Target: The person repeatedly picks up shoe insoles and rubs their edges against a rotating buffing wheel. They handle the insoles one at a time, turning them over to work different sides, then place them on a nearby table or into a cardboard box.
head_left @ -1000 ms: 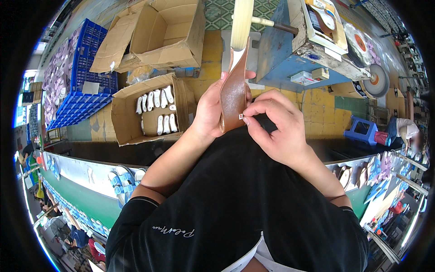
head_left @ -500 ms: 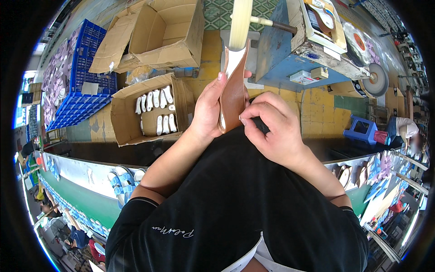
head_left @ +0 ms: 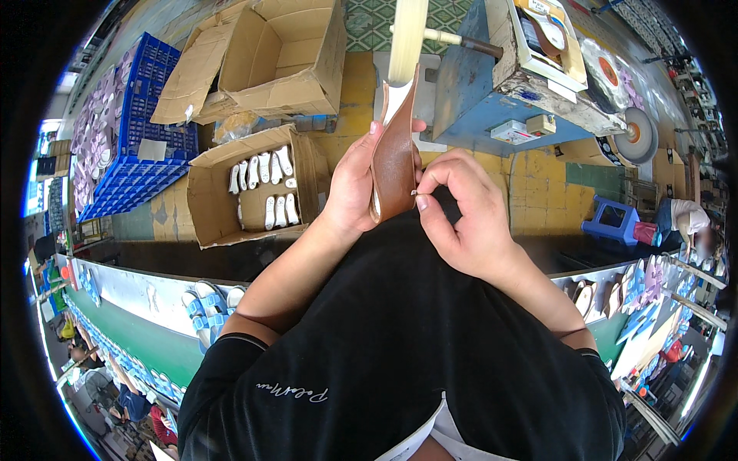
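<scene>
A curved shoe sole [head_left: 396, 173], brown on its outer face and white inside, stands almost upright in front of me. My left hand [head_left: 354, 180] is closed around its left edge, with fingertips showing past the far side. My right hand [head_left: 469, 215] pinches thumb and forefinger at the sole's lower right edge. A tiny pale bit shows at those fingertips, too small to name. At its top, the sole meets or overlaps a pale wheel [head_left: 407, 46]; whether they touch I cannot tell.
The wheel's shaft [head_left: 461, 40] comes from a blue machine [head_left: 469, 96] at the right. White soles lie in a cardboard box [head_left: 211, 203] at the left, near a blue crate [head_left: 146, 123]. Behind me runs a green conveyor [head_left: 154, 338] with sandals. A purple stool [head_left: 611, 220] stands far right.
My right hand has moved slightly up and right along the sole's edge, and the pale bit now shows at its fingertips. My left hand keeps its hold; the sole has turned slightly.
</scene>
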Action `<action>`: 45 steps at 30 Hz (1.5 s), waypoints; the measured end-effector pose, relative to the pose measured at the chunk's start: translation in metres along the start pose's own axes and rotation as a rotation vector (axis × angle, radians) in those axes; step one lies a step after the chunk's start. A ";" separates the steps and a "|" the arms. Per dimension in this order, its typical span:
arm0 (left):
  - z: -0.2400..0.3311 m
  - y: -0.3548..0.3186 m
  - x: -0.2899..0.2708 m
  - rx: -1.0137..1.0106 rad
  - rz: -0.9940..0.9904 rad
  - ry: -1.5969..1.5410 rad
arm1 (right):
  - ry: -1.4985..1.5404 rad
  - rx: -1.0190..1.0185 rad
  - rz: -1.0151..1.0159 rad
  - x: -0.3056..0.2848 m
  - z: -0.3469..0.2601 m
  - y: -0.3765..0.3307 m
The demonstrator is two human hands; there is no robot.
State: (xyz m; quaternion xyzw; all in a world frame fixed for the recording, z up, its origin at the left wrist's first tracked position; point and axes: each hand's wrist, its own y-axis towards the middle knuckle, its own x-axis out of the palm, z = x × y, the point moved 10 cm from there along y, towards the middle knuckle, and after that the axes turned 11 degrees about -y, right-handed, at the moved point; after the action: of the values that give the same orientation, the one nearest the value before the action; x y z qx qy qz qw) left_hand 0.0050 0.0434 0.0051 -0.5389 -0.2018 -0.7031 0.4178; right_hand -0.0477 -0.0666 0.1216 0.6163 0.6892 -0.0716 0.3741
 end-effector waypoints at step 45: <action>-0.072 -0.015 -0.003 -0.616 -0.003 -0.476 | -0.247 -0.053 -0.130 -0.013 0.007 0.032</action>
State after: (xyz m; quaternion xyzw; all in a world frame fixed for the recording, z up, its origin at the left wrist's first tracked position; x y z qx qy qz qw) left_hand -0.0491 -0.0002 -0.0197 -0.7871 -0.0732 -0.5865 0.1767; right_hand -0.0158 -0.0736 0.1361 0.5466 0.6781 -0.1530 0.4669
